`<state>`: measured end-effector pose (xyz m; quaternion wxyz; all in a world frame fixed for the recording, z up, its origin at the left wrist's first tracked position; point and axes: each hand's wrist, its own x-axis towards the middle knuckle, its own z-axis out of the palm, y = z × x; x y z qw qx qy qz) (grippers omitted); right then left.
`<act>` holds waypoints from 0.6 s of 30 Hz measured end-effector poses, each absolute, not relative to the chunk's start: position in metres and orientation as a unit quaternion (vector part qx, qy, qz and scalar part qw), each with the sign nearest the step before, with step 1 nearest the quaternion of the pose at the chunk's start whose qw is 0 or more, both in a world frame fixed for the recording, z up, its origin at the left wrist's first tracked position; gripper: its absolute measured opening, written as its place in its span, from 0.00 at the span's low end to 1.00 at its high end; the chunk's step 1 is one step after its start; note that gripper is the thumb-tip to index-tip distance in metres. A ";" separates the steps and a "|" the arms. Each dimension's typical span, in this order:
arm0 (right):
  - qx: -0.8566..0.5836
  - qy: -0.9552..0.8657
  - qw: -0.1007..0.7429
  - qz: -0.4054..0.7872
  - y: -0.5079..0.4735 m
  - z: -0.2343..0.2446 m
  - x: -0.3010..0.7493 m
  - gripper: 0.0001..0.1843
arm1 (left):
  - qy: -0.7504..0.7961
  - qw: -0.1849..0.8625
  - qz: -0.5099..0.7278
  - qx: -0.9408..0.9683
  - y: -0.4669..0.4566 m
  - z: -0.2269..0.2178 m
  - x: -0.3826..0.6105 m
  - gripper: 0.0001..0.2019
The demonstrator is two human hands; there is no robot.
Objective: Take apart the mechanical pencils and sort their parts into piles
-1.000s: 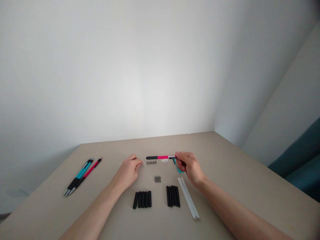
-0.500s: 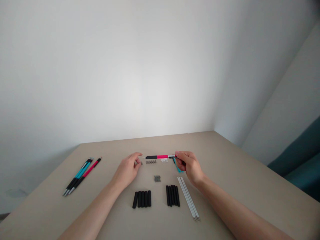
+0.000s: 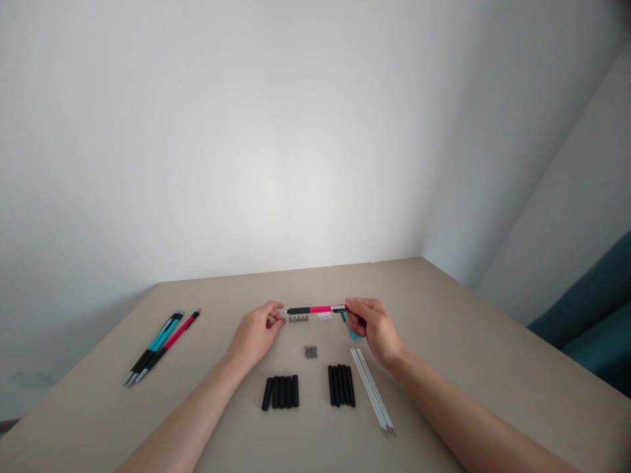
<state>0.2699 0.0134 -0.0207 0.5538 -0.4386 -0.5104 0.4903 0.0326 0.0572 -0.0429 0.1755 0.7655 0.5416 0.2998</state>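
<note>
My right hand (image 3: 375, 326) is closed on the rear end of a pink and black pen (image 3: 315, 309), held level above the table with its tip pointing left. My left hand (image 3: 257, 332) pinches a small metal tip piece (image 3: 282, 319) between thumb and fingers, right at the pen's tip. Just below the pen lie a row of metal tips (image 3: 298, 318) and some small white parts (image 3: 324, 316). A teal pen part (image 3: 351, 332) shows beneath my right hand.
On the beige table (image 3: 444, 328) lie small springs (image 3: 310, 352), two groups of black grip sleeves (image 3: 280, 392) (image 3: 342, 385), white refills (image 3: 372, 393), and three finished pens (image 3: 160, 345) at the left. A teal seat (image 3: 591, 315) stands to the right.
My left hand has lifted the small metal tip off the table and moved it right, up to the pen's tip. My right hand and the pen have stayed in place.
</note>
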 end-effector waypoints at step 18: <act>-0.435 -0.515 0.553 0.490 0.014 -0.024 0.271 0.24 | 0.547 0.210 0.312 0.748 0.055 -0.041 0.034 0.10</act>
